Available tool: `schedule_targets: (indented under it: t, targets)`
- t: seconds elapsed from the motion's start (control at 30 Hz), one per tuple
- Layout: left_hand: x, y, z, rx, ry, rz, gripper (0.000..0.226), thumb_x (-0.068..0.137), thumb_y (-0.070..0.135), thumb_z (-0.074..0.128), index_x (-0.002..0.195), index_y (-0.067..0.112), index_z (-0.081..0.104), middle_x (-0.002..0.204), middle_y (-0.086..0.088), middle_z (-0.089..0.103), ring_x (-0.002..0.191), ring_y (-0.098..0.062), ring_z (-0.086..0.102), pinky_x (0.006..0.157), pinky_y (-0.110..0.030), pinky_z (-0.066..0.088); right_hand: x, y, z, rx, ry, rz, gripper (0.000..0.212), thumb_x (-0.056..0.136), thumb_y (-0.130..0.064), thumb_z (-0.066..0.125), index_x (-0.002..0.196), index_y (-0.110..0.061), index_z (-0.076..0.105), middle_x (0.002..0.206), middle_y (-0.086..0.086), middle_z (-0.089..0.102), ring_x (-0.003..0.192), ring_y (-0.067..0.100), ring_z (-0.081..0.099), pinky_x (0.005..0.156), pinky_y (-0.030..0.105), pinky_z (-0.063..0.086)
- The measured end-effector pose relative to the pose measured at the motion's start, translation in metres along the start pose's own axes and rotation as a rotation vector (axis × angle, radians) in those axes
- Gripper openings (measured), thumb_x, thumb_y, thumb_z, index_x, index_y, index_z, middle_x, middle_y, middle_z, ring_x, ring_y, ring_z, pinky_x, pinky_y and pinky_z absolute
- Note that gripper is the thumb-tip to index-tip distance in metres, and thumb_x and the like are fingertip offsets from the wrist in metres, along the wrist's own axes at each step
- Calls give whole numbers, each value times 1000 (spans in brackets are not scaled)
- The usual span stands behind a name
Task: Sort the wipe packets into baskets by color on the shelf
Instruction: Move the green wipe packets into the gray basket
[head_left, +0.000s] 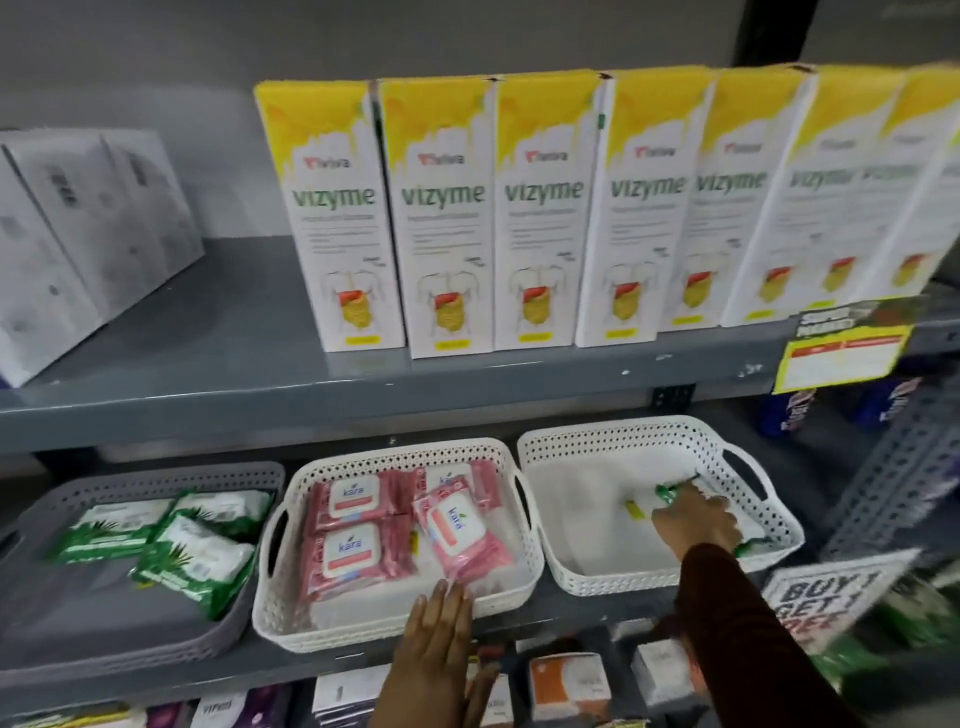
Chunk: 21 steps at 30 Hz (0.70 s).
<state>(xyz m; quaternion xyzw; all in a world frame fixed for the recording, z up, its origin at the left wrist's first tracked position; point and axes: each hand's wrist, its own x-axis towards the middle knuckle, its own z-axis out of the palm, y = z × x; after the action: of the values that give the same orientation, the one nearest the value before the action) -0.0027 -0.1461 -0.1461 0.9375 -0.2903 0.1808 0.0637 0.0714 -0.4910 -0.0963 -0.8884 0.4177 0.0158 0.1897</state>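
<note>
Three baskets stand side by side on the lower shelf. The grey basket (156, 480) at the left holds green and white wipe packets (195, 564). The middle white basket (384, 452) holds several pink packets (358, 556). My left hand (436, 631) is flat with fingers apart at this basket's front rim, just under a tilted pink packet (460, 535). In the right white basket (649, 434) my right hand (698, 519) rests on a green and white packet (675, 491), mostly hidden by the hand and blurred; whether the fingers grip it is unclear.
Tall yellow and white Vizyme boxes (447, 218) line the upper shelf, with white boxes (78, 228) at its left. A yellow price tag (841, 358) hangs from the upper shelf edge. A "buy 1 get 1" sign (826, 597) sits at the right. More packets fill the shelf below.
</note>
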Motion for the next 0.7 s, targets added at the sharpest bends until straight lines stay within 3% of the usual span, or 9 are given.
schedule_targets:
  t: [0.07, 0.13, 0.27, 0.37, 0.47, 0.57, 0.7]
  targets:
    - [11, 18, 2, 5, -46, 2, 65, 92, 51, 38, 119, 0, 66, 127, -15, 63, 114, -35, 61, 110, -36, 15, 6, 6, -1, -83, -17, 13, 63, 91, -28, 53, 149, -15, 33, 145, 25, 41, 130, 40, 43, 104, 44, 40]
    - [22, 34, 1, -7, -92, 9, 67, 95, 54, 33, 120, 1, 66, 128, -14, 63, 115, -33, 61, 109, -36, 15, 8, 6, -4, -131, -10, -31, 68, 92, -28, 52, 152, -13, 26, 142, 23, 49, 130, 38, 46, 103, 40, 42]
    - [32, 49, -2, -17, -156, 41, 69, 88, 57, 40, 122, 4, 65, 132, -11, 60, 118, -30, 59, 110, -36, 18, -4, -6, 3, -143, -51, -117, 70, 88, -35, 57, 147, -6, 34, 134, 16, 56, 124, 35, 53, 98, 39, 48]
    - [35, 50, -8, -44, -178, 49, 70, 96, 58, 27, 122, 6, 66, 132, -8, 61, 118, -27, 59, 111, -32, 13, -28, -17, 18, -160, -64, -215, 53, 78, -41, 62, 123, -14, 56, 124, 10, 53, 115, 32, 51, 94, 43, 47]
    - [32, 39, -17, -60, -200, 73, 65, 97, 55, 26, 122, 10, 67, 130, -4, 63, 117, -22, 60, 111, -29, 10, -37, -19, 19, -175, -90, -203, 53, 75, -41, 68, 123, -23, 51, 130, 11, 49, 119, 33, 45, 96, 46, 43]
    - [22, 23, -22, -70, -207, 76, 60, 88, 52, 40, 122, 11, 67, 129, -2, 64, 117, -21, 60, 111, -28, 12, -32, -19, 12, -69, -168, -206, 60, 80, -28, 71, 133, -24, 43, 127, 10, 57, 116, 32, 56, 98, 43, 47]
    - [1, -10, -26, -78, -156, 62, 66, 101, 48, 18, 120, 10, 68, 128, -4, 64, 115, -22, 62, 108, -31, 17, -50, -25, 17, 163, -153, -258, 57, 77, -27, 76, 127, -23, 50, 121, 11, 64, 108, 33, 62, 93, 41, 51]
